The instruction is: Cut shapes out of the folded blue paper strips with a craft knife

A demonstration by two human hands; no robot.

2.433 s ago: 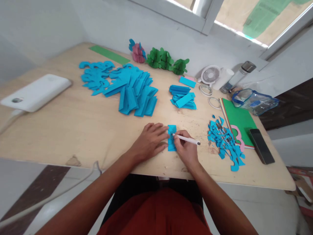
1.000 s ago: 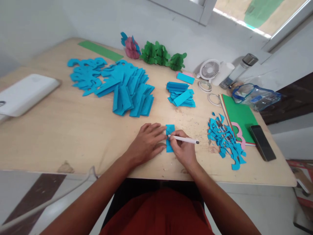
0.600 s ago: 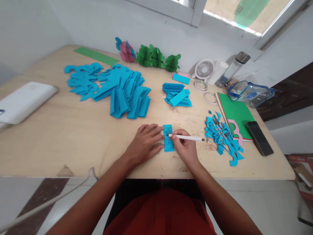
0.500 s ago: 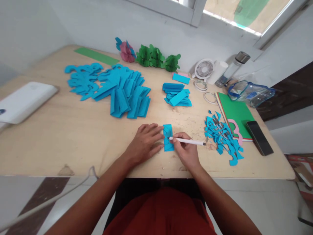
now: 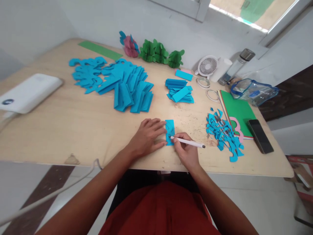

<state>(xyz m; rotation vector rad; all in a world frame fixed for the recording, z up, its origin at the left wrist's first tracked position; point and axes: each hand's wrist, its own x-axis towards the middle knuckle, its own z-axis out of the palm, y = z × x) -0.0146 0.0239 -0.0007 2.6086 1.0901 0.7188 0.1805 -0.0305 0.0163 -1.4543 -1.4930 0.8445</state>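
Observation:
A small blue paper rectangle [image 5: 169, 128] lies near the front edge of the wooden table [image 5: 73, 130], with curved pen lines drawn on it. My left hand [image 5: 148, 135] lies flat with fingers stretched out, pressing the paper's left edge. My right hand [image 5: 186, 150] is closed on a white pen [image 5: 189, 142], whose tip touches the lower part of the paper.
A large spread of blue folded strips and cut shapes [image 5: 117, 83] lies at the back left, a smaller blue stack [image 5: 179, 91] behind my hands, blue scraps [image 5: 223, 135] to the right. Green sheets [image 5: 238, 112], a phone [image 5: 260, 135], fan [image 5: 207, 66], bottle [image 5: 236, 67], tape rings [image 5: 212, 95], white device [image 5: 29, 93].
The pen tip has moved down the blue paper from its upper part to its lower part, leaving curved lines. My left hand stays pressed on the paper. The camera view shifted slightly.

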